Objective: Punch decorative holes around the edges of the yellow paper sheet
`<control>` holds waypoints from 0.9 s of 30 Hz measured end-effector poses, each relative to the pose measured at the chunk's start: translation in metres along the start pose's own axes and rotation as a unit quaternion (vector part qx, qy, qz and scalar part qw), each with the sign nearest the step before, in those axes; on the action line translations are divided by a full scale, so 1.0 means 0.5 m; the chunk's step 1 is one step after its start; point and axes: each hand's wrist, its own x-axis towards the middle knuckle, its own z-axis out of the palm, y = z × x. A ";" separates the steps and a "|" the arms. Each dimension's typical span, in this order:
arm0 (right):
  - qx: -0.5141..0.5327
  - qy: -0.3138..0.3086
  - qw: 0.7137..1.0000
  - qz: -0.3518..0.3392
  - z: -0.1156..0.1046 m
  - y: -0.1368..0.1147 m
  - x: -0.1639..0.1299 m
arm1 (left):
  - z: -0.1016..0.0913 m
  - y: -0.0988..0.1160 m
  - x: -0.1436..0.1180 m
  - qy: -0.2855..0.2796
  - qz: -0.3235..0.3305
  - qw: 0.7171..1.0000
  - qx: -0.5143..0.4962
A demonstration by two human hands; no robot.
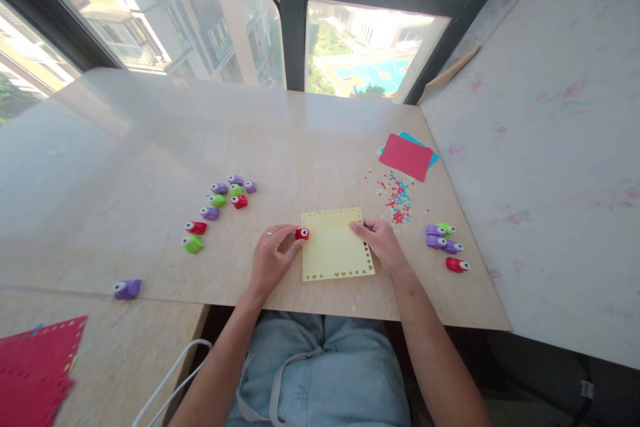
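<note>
A pale yellow sheet of paper (334, 247) lies before me on the table, with small shapes such as hearts and stars punched along its edges. My left hand (273, 253) pinches a small red craft punch (302, 233) at the sheet's left edge. Whether the paper sits inside the punch's slot, I cannot tell. On the sheet's right side, my right hand (383, 240) grips the edge between thumb and fingers.
Several purple, green and red punches (215, 201) stand to the left, more (440, 240) to the right. Punched confetti (399, 200) lies near red and blue cards (407, 157). One purple punch (127, 289) sits front left, above punched red sheets (40, 367). A white cable (173, 373) hangs below.
</note>
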 end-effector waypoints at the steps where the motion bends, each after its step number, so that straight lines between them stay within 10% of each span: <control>1: -0.003 0.002 1.000 0.001 0.000 -0.001 0.000 | -0.001 0.001 -0.001 0.000 -0.004 1.000 -0.001; 27: -0.069 0.003 0.997 0.020 0.000 -0.015 -0.011 | 0.000 0.006 0.002 0.006 0.018 1.000 0.007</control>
